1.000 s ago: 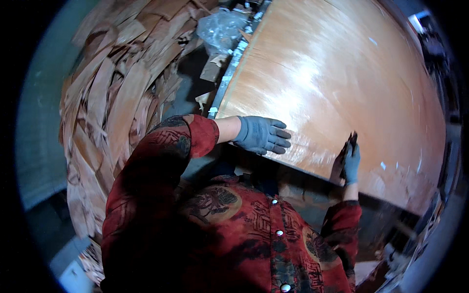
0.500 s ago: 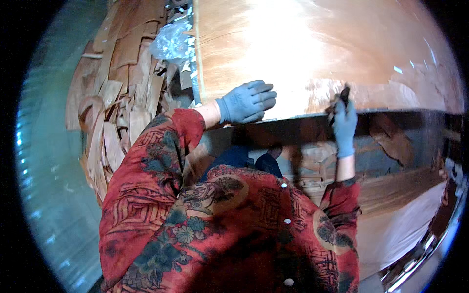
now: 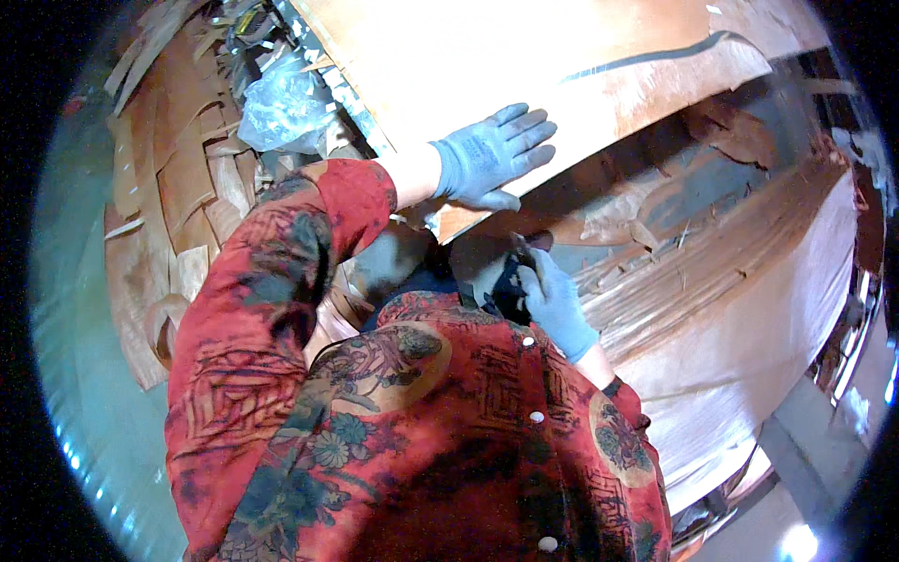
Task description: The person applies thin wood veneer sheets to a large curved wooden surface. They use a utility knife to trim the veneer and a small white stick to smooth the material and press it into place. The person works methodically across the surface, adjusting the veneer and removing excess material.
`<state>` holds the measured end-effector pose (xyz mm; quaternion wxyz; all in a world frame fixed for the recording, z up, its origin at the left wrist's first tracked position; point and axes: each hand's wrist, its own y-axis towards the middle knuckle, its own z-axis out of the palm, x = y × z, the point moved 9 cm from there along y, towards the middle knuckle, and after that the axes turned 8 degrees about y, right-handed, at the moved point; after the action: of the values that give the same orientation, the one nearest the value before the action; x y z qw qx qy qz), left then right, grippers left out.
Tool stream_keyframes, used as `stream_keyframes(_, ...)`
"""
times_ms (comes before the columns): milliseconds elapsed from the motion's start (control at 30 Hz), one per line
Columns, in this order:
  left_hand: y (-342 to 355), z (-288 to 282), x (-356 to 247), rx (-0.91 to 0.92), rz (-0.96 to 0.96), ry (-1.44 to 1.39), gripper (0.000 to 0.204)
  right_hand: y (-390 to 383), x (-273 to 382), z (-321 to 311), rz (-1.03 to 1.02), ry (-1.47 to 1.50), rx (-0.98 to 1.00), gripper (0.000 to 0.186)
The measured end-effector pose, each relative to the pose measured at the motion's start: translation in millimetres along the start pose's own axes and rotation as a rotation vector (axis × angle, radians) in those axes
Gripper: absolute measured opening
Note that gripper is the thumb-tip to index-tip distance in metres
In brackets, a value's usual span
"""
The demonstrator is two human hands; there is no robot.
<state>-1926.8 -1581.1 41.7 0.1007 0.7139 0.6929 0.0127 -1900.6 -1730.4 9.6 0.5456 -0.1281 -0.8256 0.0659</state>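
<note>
My left hand [image 3: 492, 157], in a blue-grey glove, lies flat with fingers spread near the front edge of a large, thin wood veneer sheet [image 3: 581, 103]. Along that sheet's near side, a dark curved gap [image 3: 646, 61] sets off a pale strip of veneer [image 3: 674, 82] at the far right. My right hand [image 3: 559, 304], gloved alike, is close to my body, below the sheet's edge. Its fingers are closed around a small dark tool [image 3: 521, 251], mostly hidden by the hand and shadow, so its kind is unclear.
Veneer offcuts [image 3: 173, 178] lie in a heap at the left, beside a crumpled clear plastic bag [image 3: 286, 103]. On the right stands a tall stack of veneer sheets [image 3: 721, 262], its near side draped in pale material [image 3: 740, 375]. Torn scraps [image 3: 618, 215] lie between stack and sheet.
My right hand has come from the sheet's front edge at the right, back and left toward my body. The dark gap along the strip now shows. The whole view has turned.
</note>
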Motion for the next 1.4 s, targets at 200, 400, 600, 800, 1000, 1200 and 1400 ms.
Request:
stream_keyframes(200, -11, 5, -2, -0.027, 0.048, 0.040, 0.072, 6, 28, 44, -0.075, -0.258, -0.060, 0.020)
stream_keyframes(400, -15, 1, -4, -0.050, 0.006, 0.085, 0.065, 18, 33, 68, -0.166, -0.325, -0.036, 0.016)
stream_keyframes(600, -16, 8, -8, -0.028, -0.132, 0.183, 0.060, 27, 29, 82, -0.100, -0.486, -0.002, 0.017)
stream_keyframes(800, -22, 2, -7, -0.056, -0.124, 0.107, 0.066, 31, 37, 82, -0.102, -0.566, 0.025, 0.017)
stream_keyframes(1000, -21, 5, -6, -0.037, -0.135, 0.091, 0.070, 38, 43, 84, -0.086, -0.695, 0.057, 0.017)
stream_keyframes(1200, -19, 6, -6, -0.044, -0.123, 0.113, 0.072, 33, 25, 83, 0.084, -0.552, 0.131, 0.016)
stream_keyframes(1400, -21, 2, -8, -0.032, -0.105, 0.092, 0.073, -27, -53, 75, 0.187, -0.582, 0.195, 0.016)
